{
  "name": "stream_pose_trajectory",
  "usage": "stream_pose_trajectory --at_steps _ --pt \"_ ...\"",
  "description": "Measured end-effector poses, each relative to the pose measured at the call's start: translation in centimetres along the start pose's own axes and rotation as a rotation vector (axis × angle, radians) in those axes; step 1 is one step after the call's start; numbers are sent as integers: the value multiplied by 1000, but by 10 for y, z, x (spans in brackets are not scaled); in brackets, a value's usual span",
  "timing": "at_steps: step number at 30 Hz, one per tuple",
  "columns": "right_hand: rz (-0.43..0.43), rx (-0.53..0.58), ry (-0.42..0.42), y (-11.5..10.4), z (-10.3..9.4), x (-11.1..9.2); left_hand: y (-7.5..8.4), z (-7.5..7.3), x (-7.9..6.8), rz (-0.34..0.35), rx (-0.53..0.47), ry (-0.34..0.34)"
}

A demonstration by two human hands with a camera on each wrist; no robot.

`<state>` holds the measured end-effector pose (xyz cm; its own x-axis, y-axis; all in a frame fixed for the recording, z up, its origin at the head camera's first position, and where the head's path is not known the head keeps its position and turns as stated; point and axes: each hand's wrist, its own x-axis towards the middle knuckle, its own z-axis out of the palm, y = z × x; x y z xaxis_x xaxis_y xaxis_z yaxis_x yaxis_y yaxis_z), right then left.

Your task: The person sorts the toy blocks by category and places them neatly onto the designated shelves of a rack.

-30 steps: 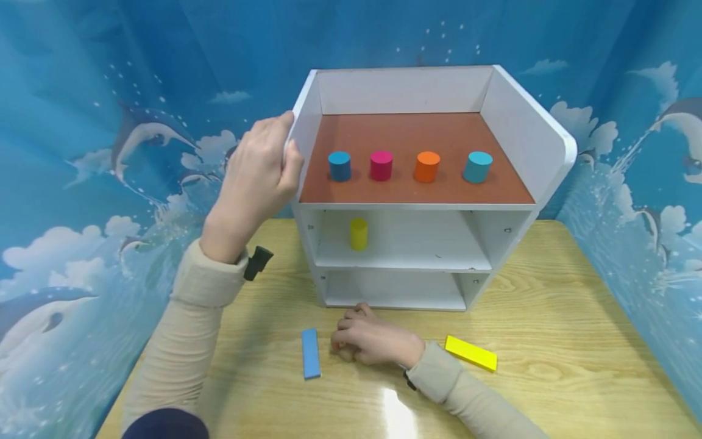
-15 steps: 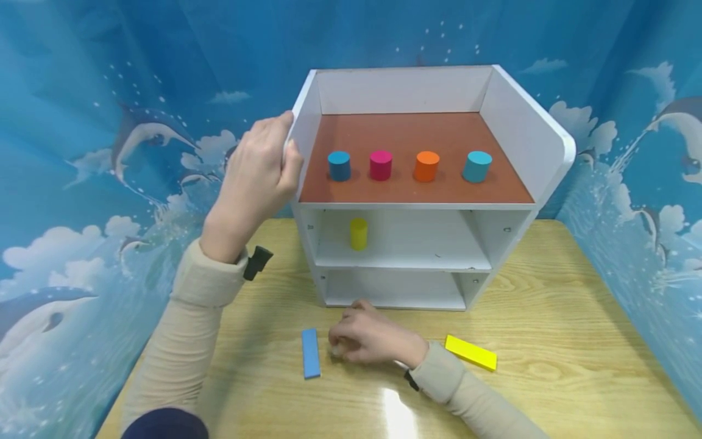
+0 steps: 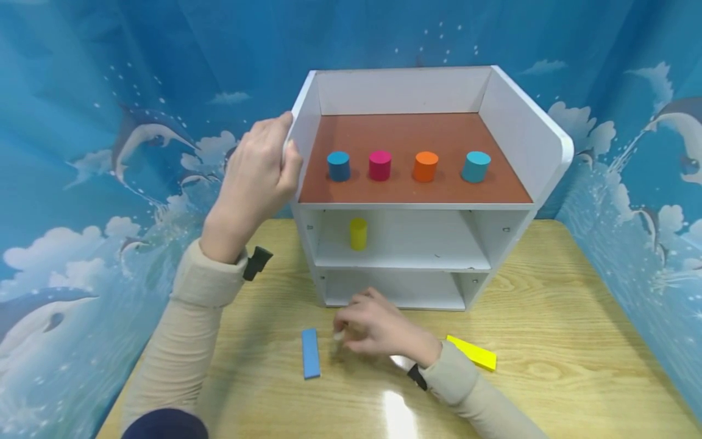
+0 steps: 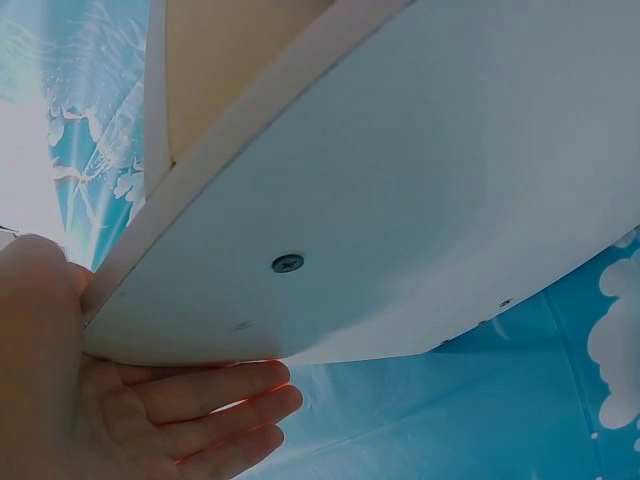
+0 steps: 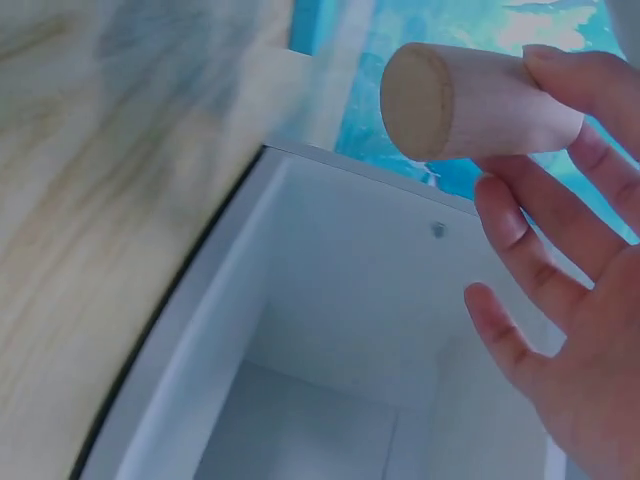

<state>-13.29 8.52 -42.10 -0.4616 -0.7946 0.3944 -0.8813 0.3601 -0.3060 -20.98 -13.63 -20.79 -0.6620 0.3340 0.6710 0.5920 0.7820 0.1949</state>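
Observation:
My right hand (image 3: 378, 326) pinches a pale wooden cylinder (image 5: 490, 100) between thumb and fingers, just in front of the bottom shelf opening. In the right wrist view its bare round end faces the camera, and the other fingers spread below it. The cylinder is mostly hidden by the hand in the head view. Up at the left, my left hand (image 3: 252, 164) grips the upright side panel (image 3: 308, 125) of a white shelf unit (image 3: 417, 207). In the left wrist view its fingers (image 4: 215, 390) lie along the panel's outer face.
On the brown top stand a blue cylinder (image 3: 339, 167), a pink one (image 3: 380, 166), an orange one (image 3: 425, 167) and a turquoise one (image 3: 475, 167). A yellow cylinder (image 3: 359, 235) stands on the middle shelf. On the table lie a blue strip (image 3: 310, 353) and a yellow strip (image 3: 474, 352).
My right hand has picked up the pale cylinder from the table and shifted slightly up and to the right, towards the shelf unit. The left hand has stayed where it was.

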Motion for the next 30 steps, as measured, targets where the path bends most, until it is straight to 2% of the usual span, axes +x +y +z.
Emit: stream_pose_trajectory --at_steps 12,21,26,30 --pt "28 28 224 -7 -25 -1 0 0 0 7 3 1" --pt "95 43 339 -13 -46 -2 1 0 1 2 -2 -6" --pt "117 38 424 -11 -55 -2 0 1 1 23 12 9" --pt "100 26 530 -6 -61 -2 -1 1 2 72 32 48"
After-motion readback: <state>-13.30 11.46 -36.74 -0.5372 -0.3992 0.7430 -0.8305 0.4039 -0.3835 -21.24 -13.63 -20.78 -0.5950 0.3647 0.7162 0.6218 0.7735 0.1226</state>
